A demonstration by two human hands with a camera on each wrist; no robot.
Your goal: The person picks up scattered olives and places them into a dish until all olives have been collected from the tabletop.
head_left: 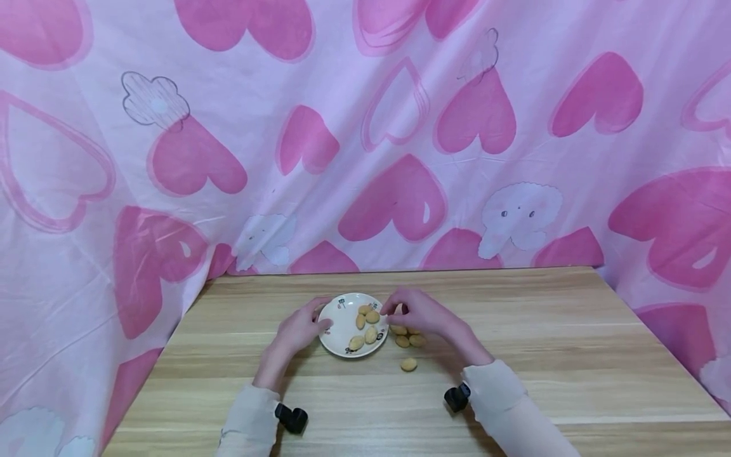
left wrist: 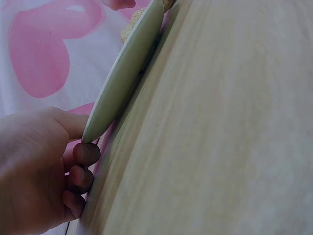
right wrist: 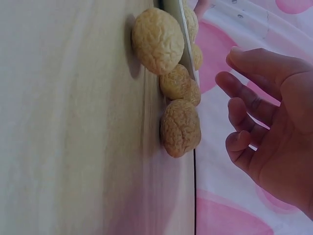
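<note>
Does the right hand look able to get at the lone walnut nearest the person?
Probably yes: the right hand looks empty and is close by. Nothing covers the lone walnut, which sits on the wooden tabletop, apart from the other walnuts and the plate.

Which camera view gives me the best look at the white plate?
The head view: it shows the white plate from above, with most of its face visible. The left wrist view has it nearly edge-on, the left hand gripping its rim. The right wrist view catches just a strip of it near the top.
</note>
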